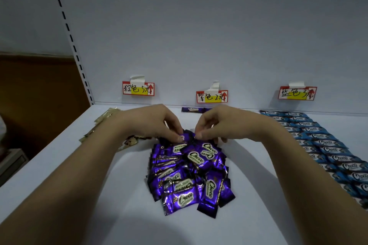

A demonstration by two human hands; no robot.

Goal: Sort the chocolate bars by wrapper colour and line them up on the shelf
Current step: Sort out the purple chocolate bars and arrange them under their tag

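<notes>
A loose pile of purple chocolate bars [189, 175] lies in the middle of the white shelf [79, 175]. My left hand [155, 123] and my right hand [215, 123] meet at the pile's far end, and both pinch one purple bar [186, 137] by its ends. A single purple bar [194, 109] lies against the back wall under the middle label. Blue bars [326, 149] are lined up in rows on the right. Gold-brown bars [105, 119] lie on the left, partly hidden behind my left forearm.
Three price labels are taped to the back panel: one on the left [138, 88], one in the middle [212, 96], one on the right [297, 93]. The shelf's left edge drops off beside a slotted upright [79, 65]. Bare shelf lies in front of the pile.
</notes>
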